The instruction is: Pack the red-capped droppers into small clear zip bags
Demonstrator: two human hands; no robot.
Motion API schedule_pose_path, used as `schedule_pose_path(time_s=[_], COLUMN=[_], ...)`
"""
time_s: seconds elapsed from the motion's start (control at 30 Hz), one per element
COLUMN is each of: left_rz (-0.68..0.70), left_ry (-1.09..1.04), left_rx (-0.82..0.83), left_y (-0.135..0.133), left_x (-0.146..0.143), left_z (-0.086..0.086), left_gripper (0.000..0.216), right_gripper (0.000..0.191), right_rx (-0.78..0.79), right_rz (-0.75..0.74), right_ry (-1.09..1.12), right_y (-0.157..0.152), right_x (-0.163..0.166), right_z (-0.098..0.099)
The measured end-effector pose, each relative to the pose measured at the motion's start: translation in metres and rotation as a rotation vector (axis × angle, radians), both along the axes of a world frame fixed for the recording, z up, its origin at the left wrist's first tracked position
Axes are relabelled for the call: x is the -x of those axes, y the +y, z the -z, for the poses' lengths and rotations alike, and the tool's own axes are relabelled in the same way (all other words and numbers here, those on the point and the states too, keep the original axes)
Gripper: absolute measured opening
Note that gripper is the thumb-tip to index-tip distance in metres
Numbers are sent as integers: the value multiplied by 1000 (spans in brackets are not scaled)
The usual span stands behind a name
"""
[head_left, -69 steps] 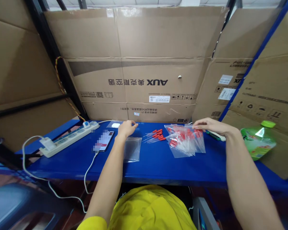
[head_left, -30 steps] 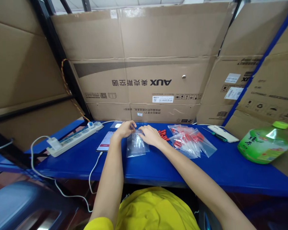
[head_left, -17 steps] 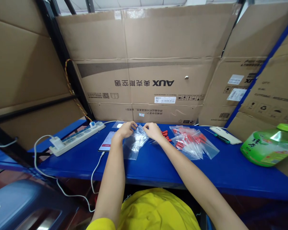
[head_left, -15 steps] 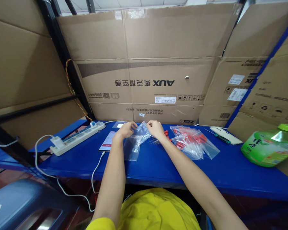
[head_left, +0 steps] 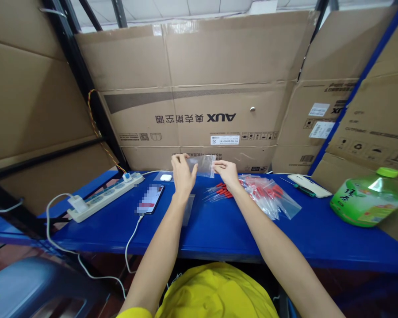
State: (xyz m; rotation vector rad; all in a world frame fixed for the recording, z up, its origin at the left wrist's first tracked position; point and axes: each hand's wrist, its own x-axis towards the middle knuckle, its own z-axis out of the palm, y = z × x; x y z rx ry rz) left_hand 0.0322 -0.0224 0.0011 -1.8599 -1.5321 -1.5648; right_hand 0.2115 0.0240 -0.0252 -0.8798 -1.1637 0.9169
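A clear zip bag [head_left: 204,166] is stretched sideways between my two hands, above the blue table. My left hand [head_left: 183,173] grips its left end, the thumb against the film. At the bag's right edge, my right hand [head_left: 228,173] pinches a corner by the zip strip. Under my right hand lie several thin tools with red handles [head_left: 221,191], their shafts pointing left. Beside them is a pile of clear bags with red-handled pieces inside [head_left: 264,194]. Another clear bag [head_left: 188,211] lies flat near my left forearm, partly hidden by it.
A phone [head_left: 154,199] on a charging cable and a white earbud case [head_left: 166,177] lie at left, by a power strip [head_left: 108,196]. At right stand a green bottle [head_left: 366,198] and a pale flat case [head_left: 309,185]. Cardboard walls [head_left: 199,57] enclose the table.
Both hands have lifted the clear bag off the table and turned it sideways, pulled straight. My left hand now closes on its left end. The view has shifted slightly.
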Motion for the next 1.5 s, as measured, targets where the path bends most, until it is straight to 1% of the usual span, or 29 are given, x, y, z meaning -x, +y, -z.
schedule_pose_path(time_s=[0.03, 0.07, 0.13, 0.2, 0.27, 0.37, 0.5, 0.63, 0.73, 0.8, 0.87, 0.93, 1.07, 1.13, 1.2, 1.3, 1.43, 1.5], left_rz=[-6, 19, 139, 263, 313, 328, 345, 336, 355, 342, 307, 272, 233, 236, 256, 306, 325, 312], left_ry=[-15, -22, 10, 74, 111, 93, 87, 120, 149, 164, 172, 171, 128, 117, 126, 146, 177, 196], left_rx=[-15, 0, 114, 268, 358, 395, 440, 430, 420, 412, 396, 384, 384, 391, 402, 417, 409, 408], left_y=[-3, -5, -8, -11, -13, -15, -16, -14, -12, -10, -9, -8, -10, -12, -14, -17, -17, -17], left_x=[-4, -7, -12, -17, -21, -21, -17, -13, -12, -13, -14, -15, -15, -16, -17, -19, -20, -21], left_z=[-1, -2, -3, -3, -3, -4, -6, -7, -6, -5, -4, -3, -4, -5, -6, -6, -5, -6], left_gripper=[32, 27, 20, 28, 35, 39, 40, 38, 36, 32, 26, 22, 19, 20, 23, 31, 32, 30], right_gripper=[29, 31, 35, 35, 31, 27, 25, 27, 29, 28, 25, 22, 26, 25, 24, 23, 26, 20], right_rx=[-10, -23, -57, -101, -154, -219, -257, -250, -227, -213, -214, -232, -246, -250, -282, -335, -332, -325], right_rz=[7, 13, 13, -16, -55, -111, -177, -252, -265, -249, -192, -73, 216, 294, 312, 271, 186, 175], right_ry=[-1, -9, -45, -100, -164, -234, -276, -277, -254, -251, -291, -384, -549, -572, -592, -632, -690, -737], right_y=[-1, -2, -4, -7, -11, -18, -25, -25, -23, -22, -23, -25, -29, -29, -28, -27, -28, -29], right_x=[0, -1, -2, -2, -1, 1, 0, -3, -5, -4, -4, -4, -9, -12, -14, -11, -3, -2], right_z=[0, 0, -1, -2, -4, -8, -13, -15, -14, -13, -13, -14, -20, -21, -20, -15, -10, -8])
